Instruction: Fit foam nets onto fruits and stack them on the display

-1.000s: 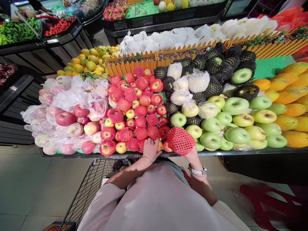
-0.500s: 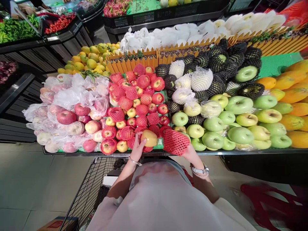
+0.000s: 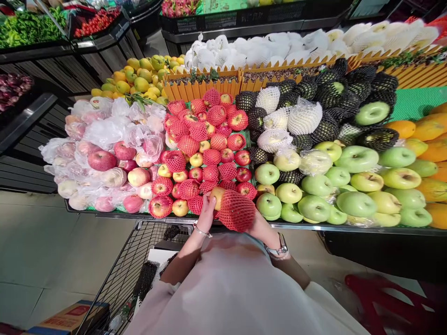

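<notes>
My left hand (image 3: 206, 211) is closed around a yellow-red apple (image 3: 218, 195), held just above the front edge of the fruit stand. My right hand (image 3: 257, 226) grips a red foam net sleeve (image 3: 236, 210), which touches the apple's right side and hides part of it. Most of my right hand's fingers are hidden behind the sleeve. Both hands hover over the pile of small red apples (image 3: 209, 158), many of them in red nets.
Bagged pink apples (image 3: 104, 158) lie to the left, green apples (image 3: 335, 181) to the right, black-netted fruit (image 3: 335, 93) and white-netted fruit behind. A wire shopping cart (image 3: 139, 270) stands below the stand's metal edge (image 3: 314, 228). A cardboard box (image 3: 66, 318) sits at lower left.
My left hand picked a bare apple off the pile and lifted it. My right hand brought the red net sleeve leftward until it met the apple.
</notes>
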The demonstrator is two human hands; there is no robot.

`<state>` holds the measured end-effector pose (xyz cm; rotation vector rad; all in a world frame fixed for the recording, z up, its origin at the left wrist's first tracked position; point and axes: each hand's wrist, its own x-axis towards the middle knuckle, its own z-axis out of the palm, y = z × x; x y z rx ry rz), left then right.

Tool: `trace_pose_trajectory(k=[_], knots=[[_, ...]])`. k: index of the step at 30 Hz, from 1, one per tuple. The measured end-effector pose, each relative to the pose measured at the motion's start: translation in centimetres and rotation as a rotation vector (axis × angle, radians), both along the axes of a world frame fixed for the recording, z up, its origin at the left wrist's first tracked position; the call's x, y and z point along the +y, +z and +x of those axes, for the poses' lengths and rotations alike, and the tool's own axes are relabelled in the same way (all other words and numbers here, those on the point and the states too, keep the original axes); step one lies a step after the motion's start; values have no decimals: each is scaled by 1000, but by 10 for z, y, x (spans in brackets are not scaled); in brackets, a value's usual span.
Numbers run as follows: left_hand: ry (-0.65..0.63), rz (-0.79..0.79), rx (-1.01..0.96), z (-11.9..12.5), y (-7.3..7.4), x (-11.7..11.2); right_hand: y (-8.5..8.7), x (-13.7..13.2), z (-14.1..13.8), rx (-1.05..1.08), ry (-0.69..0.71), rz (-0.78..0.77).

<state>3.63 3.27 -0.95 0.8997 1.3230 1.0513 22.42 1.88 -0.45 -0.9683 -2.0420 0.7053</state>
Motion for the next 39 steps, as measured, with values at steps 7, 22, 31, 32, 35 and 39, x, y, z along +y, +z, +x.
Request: trace_pose_trajectory(k=[7, 22, 31, 32, 35, 39], knots=[[-91, 63, 8, -1, -2, -10, -3, 6, -8, -63, -37, -227], [44, -21, -75, 6, -22, -21, 9, 8, -19, -50, 35, -167], [220, -44, -334, 12, 20, -13, 7, 5, -16, 169, -174, 50], [240, -42, -353, 12, 21, -12, 6, 6, -16, 146, -153, 76], [280, -74, -428, 9, 20, -11, 4, 10, -17, 81, -107, 109], [239, -156, -492, 7, 18, -11, -1, 11, -17, 53, -7, 67]])
